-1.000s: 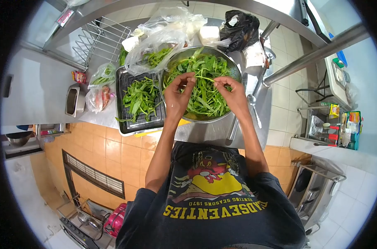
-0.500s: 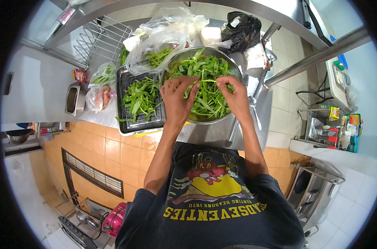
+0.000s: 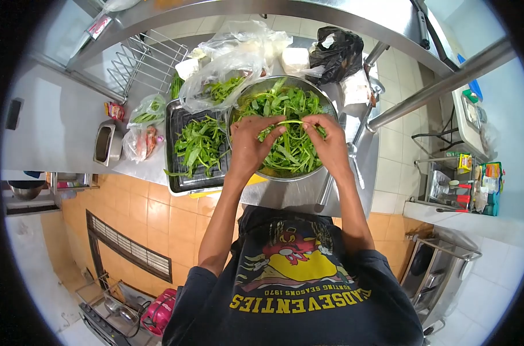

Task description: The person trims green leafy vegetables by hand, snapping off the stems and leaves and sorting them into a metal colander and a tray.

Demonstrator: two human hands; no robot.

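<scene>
A pale green vegetable stem (image 3: 293,121) is stretched level between my two hands. My left hand (image 3: 255,141) pinches its left end between thumb and fingers, and my right hand (image 3: 325,135) pinches the other end. Both are just above a round metal colander (image 3: 301,176) heaped with leafy greens (image 3: 288,153). To the left of the colander, a black tray (image 3: 184,183) carries more loose greens (image 3: 199,141). Behind it lies a clear plastic bag (image 3: 201,92) with greens showing inside.
A black plastic bag (image 3: 337,51) and a white block (image 3: 295,59) sit behind the colander. A wire rack (image 3: 136,63), a metal container (image 3: 105,141) and small bagged foods (image 3: 140,141) stand at the left. A steel post (image 3: 429,89) and an overhead shelf (image 3: 308,8) frame the table.
The view has shifted slightly, so the table things appear a little lower. My hands keep their pinch on the stem and look slightly closer together.
</scene>
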